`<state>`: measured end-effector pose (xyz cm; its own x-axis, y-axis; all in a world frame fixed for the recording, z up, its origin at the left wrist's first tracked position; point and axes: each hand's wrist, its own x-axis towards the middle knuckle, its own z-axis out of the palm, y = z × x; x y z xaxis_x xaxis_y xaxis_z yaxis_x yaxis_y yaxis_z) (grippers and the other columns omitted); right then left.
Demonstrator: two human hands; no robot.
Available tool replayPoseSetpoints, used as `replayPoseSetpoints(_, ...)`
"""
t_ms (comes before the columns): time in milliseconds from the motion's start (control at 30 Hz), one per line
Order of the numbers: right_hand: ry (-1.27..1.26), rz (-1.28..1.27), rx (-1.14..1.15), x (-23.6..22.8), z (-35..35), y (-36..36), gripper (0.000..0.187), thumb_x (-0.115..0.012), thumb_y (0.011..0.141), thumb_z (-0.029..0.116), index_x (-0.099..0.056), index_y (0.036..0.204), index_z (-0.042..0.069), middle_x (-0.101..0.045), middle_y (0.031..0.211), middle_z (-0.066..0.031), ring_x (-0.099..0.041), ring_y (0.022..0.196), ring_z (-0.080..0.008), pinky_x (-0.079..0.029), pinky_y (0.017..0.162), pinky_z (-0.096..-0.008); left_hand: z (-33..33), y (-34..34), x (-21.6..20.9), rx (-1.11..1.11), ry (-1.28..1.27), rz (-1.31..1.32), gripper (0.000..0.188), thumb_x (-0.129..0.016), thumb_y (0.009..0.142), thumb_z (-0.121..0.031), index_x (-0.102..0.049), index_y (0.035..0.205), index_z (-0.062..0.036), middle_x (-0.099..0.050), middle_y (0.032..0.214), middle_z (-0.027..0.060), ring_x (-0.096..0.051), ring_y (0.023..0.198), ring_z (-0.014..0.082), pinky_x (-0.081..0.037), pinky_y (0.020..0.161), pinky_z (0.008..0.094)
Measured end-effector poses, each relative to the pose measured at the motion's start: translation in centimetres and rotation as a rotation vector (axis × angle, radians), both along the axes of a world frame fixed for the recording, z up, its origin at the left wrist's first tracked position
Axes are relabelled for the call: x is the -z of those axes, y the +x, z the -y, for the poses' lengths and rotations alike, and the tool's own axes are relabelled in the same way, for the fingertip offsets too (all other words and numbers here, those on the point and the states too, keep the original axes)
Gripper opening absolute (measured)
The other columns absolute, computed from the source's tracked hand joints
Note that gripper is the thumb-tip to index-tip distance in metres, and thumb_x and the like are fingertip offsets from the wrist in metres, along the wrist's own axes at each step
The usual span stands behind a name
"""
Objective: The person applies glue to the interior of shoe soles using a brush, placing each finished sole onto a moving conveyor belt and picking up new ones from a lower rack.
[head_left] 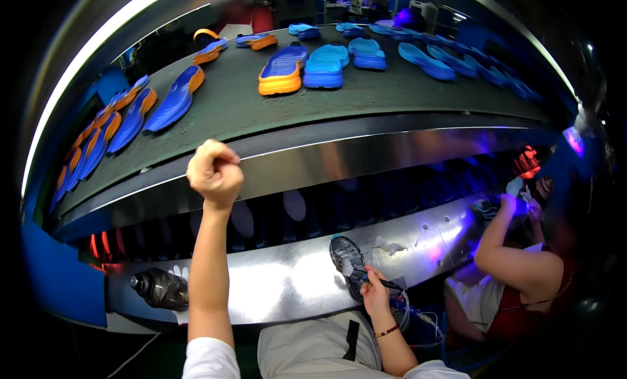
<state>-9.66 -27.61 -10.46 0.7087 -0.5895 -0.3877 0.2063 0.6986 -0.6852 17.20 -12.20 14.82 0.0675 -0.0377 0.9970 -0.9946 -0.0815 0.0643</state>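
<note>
My left hand (215, 174) is raised in front of the belt's near edge with its fingers curled closed; whatever they may hold is hidden. My right hand (376, 293) is low over the metal ledge (274, 268), closed around a slim dark pen-like tool (390, 285). Clear tubing (406, 308) runs down beside that hand. Next to its fingertips lies a dark mottled shoe (356, 274) with a pale patch; I cannot tell whether the hand touches it. Beyond the metal rail, blue-and-orange soles (176, 99) and blue soles (325, 66) rest on the green belt (241, 108).
A dark, black-capped bottle (159, 289) stands at the ledge's left end by something white. Crumpled white scraps (390, 246) lie right of the shoe. At right, another person (522, 268) works with both hands. Red glowing elements (104, 248) show under the belt; a purple lamp (574, 140) hangs right.
</note>
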Motion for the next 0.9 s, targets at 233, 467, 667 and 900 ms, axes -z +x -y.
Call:
replayPoseSetpoints(233,-0.008,-0.008,-0.025,0.3,0.7,-1.3,0.023,-0.056,0.086,0.015,-0.055,0.104,0.001,-0.054,0.075,-0.0017,-0.05,0.052,-0.0091,-0.04,0.047,-0.021,0.2,0.3,-0.1,-0.016,0.049,0.023,0.026,-0.032,0.057,0.021,-0.043,0.064,-0.0014,-0.045,0.055,0.0052,-0.043,0.049,0.0105,-0.034,0.047,0.019)
replayPoseSetpoints(467,-0.01,0.023,-0.061,0.1,0.7,0.0,0.021,-0.058,0.085,0.015,-0.058,0.101,0.001,-0.057,0.073,-0.003,-0.051,0.05,-0.0089,-0.04,0.046,-0.0201,0.6,0.3,-0.3,0.013,-0.06,0.058,0.024,-0.034,0.052,0.017,-0.045,0.064,-0.0005,-0.045,0.051,0.0059,-0.043,0.043,0.0129,-0.033,0.043,0.0199)
replayPoseSetpoints(667,-0.022,-0.029,-0.082,-0.3,0.1,0.5,0.023,-0.054,0.087,0.017,-0.055,0.104,0.002,-0.05,0.074,0.0007,-0.05,0.053,-0.0088,-0.039,0.047,-0.0201,0.8,0.3,0.4,0.057,-0.089,0.04,0.021,-0.034,0.055,0.015,-0.045,0.063,-0.0004,-0.044,0.049,0.006,-0.041,0.041,0.0124,-0.032,0.041,0.0205)
replayPoseSetpoints(900,-0.007,-0.01,-0.055,0.3,0.7,0.2,0.021,-0.056,0.085,0.015,-0.057,0.102,0.003,-0.056,0.071,-0.0016,-0.051,0.049,-0.0079,-0.039,0.044,-0.0198,0.9,0.3,0.0,-0.033,0.0,0.081,0.017,-0.033,0.057,0.011,-0.045,0.062,-0.0003,-0.041,0.05,0.0051,-0.035,0.043,0.0093,-0.026,0.042,0.0196)
